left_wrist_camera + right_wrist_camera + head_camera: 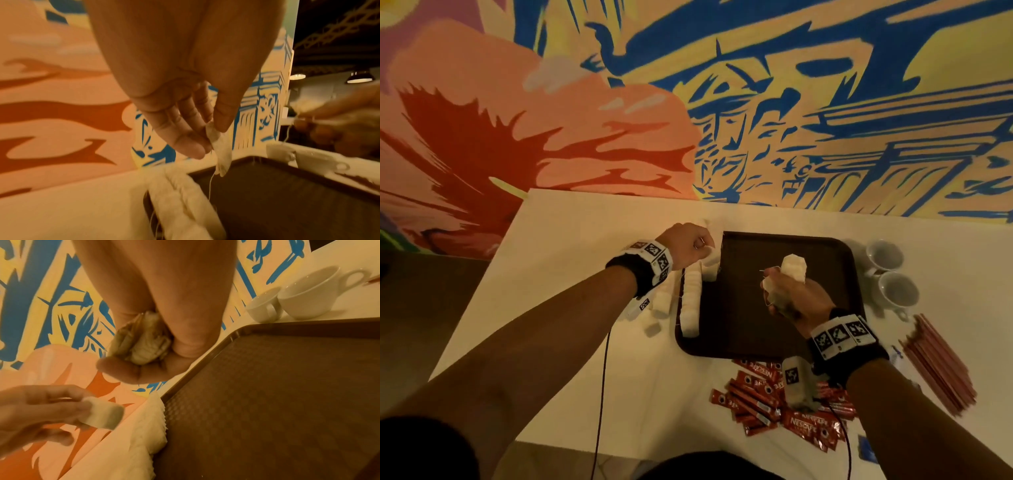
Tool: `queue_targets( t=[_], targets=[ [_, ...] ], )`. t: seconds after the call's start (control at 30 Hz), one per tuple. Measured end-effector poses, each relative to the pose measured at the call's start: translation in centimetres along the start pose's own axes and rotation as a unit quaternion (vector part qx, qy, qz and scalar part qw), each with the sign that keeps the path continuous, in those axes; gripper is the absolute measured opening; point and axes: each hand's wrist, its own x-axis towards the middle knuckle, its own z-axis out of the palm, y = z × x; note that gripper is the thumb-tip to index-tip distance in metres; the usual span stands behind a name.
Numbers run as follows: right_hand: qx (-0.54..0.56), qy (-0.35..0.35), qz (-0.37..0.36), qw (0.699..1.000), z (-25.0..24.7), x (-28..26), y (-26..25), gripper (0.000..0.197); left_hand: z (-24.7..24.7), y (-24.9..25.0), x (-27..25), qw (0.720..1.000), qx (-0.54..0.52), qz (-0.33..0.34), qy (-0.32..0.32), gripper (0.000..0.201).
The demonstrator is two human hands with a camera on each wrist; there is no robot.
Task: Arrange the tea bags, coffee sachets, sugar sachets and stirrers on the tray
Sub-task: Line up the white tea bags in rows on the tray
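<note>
Head view: dark brown tray (756, 339) on white table (571, 274), long axis near-to-far. Row of white tea bags (691, 305) lined along tray's left edge, row running near-to-far; more tea bags (662, 301) loose on table just left of it. Left hand (686, 245) at tray's far-left corner, pinching one tea bag (710, 255) over far end of row. Right hand (791, 294) over tray middle, curled round a bunch of tea bags (793, 267) sticking up far-ward. Rest of tray floor bare. Red coffee sachets (763, 394) heaped near of tray; pink stirrers (938, 363) right; two white cups (890, 274) at tray's right edge.

Left wrist view: thumb and fingers (185, 142) pinching top of tea bag (221, 151); bag hanging upright, string dangling, above tray's far-left corner. Row (179, 199) directly below, blurred.

Right wrist view: fist closed tight on bunch (141, 347), ends poking out. Left hand (41, 408) at lower left with single bag (102, 412), long axis roughly level. Tray floor (267, 402) open to right; cups (298, 296) beyond far rim.
</note>
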Motion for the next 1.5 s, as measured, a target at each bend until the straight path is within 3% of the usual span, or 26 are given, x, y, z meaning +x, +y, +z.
queue_targets(
  t=[0.2,0.33,0.6,1.0,1.17,1.27,1.5],
  targets=[
    [-0.006,-0.076,0.011,0.997,0.2,0.5,1.6,0.033,4.9,-2.0,2.8,0.996,0.057,-0.004,-0.067,0.020],
    [-0.015,-0.089,0.011,0.996,0.4,0.9,2.0,0.031,6.4,-2.7,4.5,0.990,0.109,-0.006,-0.091,0.020],
    [-0.019,-0.093,0.011,0.995,0.8,1.6,1.7,0.020,6.6,-3.1,7.1,0.984,0.166,-0.002,-0.062,0.019],
    [0.005,-0.107,0.035,0.994,1.4,1.5,1.5,0.025,6.3,-3.4,7.3,0.975,0.208,0.039,-0.067,0.032],
    [0.050,-0.096,0.078,0.991,1.9,1.1,1.0,0.040,5.7,-3.1,6.5,0.979,0.199,0.046,0.000,0.034],
    [0.065,-0.099,0.082,0.990,1.8,0.8,0.9,0.049,6.5,-2.9,5.8,0.966,0.250,0.059,0.000,0.029],
    [0.064,-0.102,0.046,0.992,2.1,0.0,1.3,0.030,8.7,-3.1,4.9,0.936,0.345,0.070,-0.010,0.033]
  ],
)
